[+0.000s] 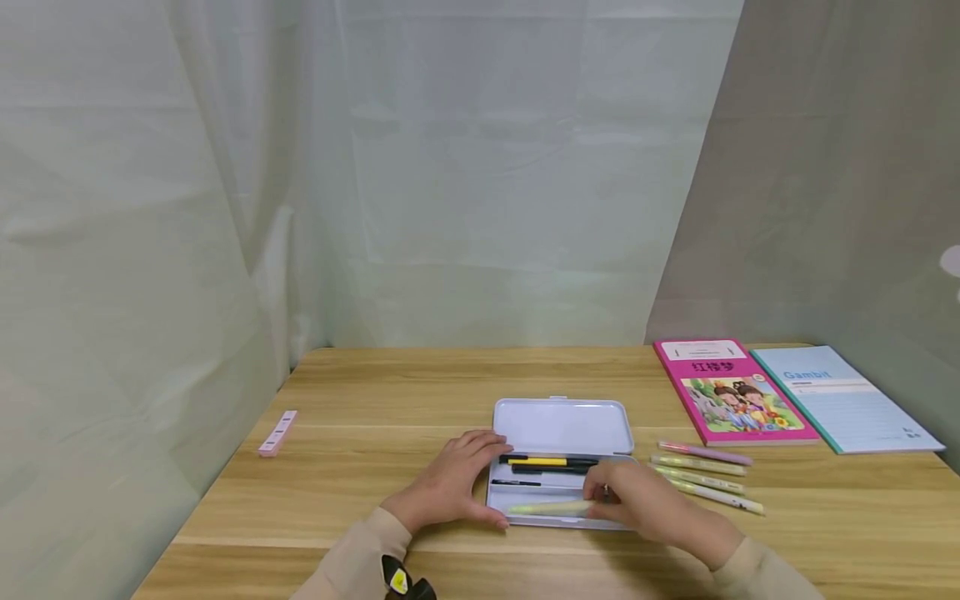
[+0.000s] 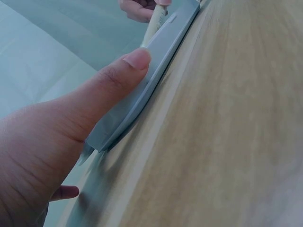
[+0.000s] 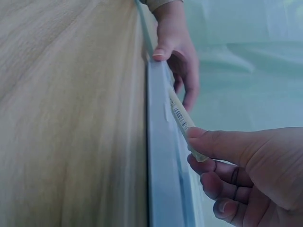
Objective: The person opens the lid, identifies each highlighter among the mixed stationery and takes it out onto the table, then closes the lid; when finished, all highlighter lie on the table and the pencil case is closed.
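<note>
A white pencil case (image 1: 562, 425) lies with its lid folded back on the table. My left hand (image 1: 453, 479) clasps its left end, the thumb (image 2: 137, 59) on the near wall and the fingers toward the back. Thumb and forefinger of my right hand (image 1: 648, 504) pinch one end of a pale yellow highlighter (image 1: 551, 507), which shows a barcode (image 3: 181, 118) in the right wrist view. The highlighter slants over the front compartment. A yellow-and-black pen (image 1: 547, 461) and black pens (image 1: 551, 470) lie in the back compartment, partly hidden by the right hand.
Right of the case several highlighters (image 1: 701, 481) lie side by side, one of them purple (image 1: 705, 452). Behind them are a pink picture-covered book (image 1: 738, 392) and a light blue notebook (image 1: 847, 400). A small pink box (image 1: 278, 433) sits near the table's left edge.
</note>
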Action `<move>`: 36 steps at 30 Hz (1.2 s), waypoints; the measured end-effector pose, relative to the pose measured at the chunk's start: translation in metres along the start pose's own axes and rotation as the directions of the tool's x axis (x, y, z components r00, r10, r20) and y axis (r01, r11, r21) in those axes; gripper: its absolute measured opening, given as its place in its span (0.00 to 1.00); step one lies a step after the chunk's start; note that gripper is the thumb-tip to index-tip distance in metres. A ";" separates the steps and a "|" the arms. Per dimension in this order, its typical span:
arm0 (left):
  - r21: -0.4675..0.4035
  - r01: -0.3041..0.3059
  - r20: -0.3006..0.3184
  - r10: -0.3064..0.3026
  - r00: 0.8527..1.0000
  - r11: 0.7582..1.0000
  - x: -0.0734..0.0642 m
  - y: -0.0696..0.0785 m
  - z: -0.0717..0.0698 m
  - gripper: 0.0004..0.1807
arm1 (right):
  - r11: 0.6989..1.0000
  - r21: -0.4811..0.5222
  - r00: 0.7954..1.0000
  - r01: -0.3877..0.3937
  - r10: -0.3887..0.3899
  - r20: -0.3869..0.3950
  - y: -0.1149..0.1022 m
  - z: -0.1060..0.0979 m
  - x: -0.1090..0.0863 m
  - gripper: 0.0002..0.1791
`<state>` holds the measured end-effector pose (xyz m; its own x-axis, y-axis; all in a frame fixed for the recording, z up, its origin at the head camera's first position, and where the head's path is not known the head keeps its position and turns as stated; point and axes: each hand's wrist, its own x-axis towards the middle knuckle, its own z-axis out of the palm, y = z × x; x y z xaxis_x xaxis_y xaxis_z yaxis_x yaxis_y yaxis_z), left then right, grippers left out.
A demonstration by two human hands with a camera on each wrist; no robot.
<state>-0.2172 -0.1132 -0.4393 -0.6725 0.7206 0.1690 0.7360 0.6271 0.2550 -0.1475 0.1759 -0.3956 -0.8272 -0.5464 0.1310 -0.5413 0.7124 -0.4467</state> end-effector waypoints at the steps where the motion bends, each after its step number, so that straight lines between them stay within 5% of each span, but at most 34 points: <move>1: 0.002 -0.001 0.001 0.001 1.000 1.000 0.000 0.000 0.000 0.53 | 1.000 -0.002 1.000 -0.008 0.008 -0.010 0.000 -0.002 -0.002 0.05; 10: -0.001 0.036 0.043 -0.036 0.998 0.999 0.001 0.002 -0.003 0.54 | 0.994 0.028 0.994 -0.110 0.110 -0.005 0.004 -0.018 -0.015 0.04; 23: 0.012 0.019 0.033 -0.019 0.999 1.000 0.002 0.002 -0.002 0.54 | 0.996 0.019 0.993 -0.091 0.092 -0.071 0.015 -0.036 -0.038 0.04; 29: 0.004 0.017 0.023 -0.017 1.000 1.000 0.001 0.003 -0.001 0.53 | 0.998 -0.045 0.983 -0.050 0.041 -0.177 0.021 -0.040 -0.049 0.06; 36: 0.012 0.035 0.036 -0.036 0.999 0.999 0.000 0.002 -0.001 0.53 | 0.989 -0.057 0.981 -0.137 0.128 -0.146 0.027 -0.046 -0.059 0.04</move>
<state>-0.2160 -0.1119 -0.4377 -0.6950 0.7080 0.1255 0.7128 0.6555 0.2496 -0.1202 0.2481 -0.3744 -0.9027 -0.3805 0.2011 -0.4303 0.8044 -0.4095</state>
